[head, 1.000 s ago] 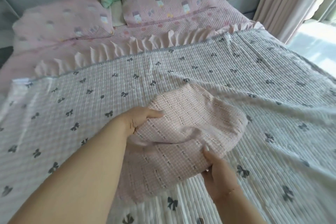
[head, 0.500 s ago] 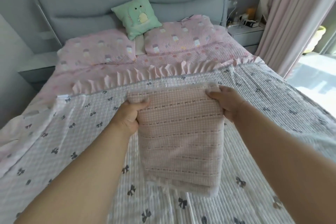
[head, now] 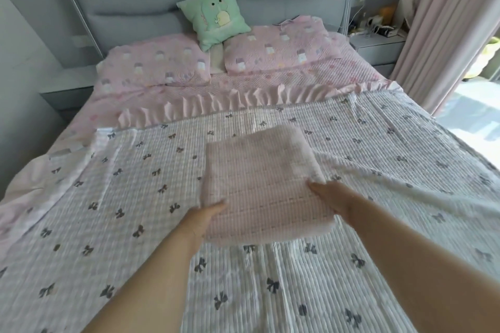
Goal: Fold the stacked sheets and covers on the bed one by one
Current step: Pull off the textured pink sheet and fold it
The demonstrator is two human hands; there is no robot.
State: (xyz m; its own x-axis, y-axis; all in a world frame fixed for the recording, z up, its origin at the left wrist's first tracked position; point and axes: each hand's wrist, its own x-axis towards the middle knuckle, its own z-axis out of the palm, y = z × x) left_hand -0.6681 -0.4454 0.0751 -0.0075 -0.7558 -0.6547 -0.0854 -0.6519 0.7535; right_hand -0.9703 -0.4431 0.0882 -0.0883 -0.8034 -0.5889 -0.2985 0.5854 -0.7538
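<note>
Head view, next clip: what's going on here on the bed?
A person is folding bedding. A folded pink cover lies on the white bow-print sheet spread over the bed. The left hand is at its near left edge and the right hand at its right edge, fingers fairly straight, so they seem to be setting it down or squaring it up. Whether the fingers reach under it is unclear. The bow-print sheet is not yet folded. At the headboard are two pink pillows and a green cushion.

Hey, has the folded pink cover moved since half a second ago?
Yes. The folded pink cover was held up, hanging; now it lies flat on the bow-print quilt, below the pink ruffle, with the left hand and right hand on its near corners.
</note>
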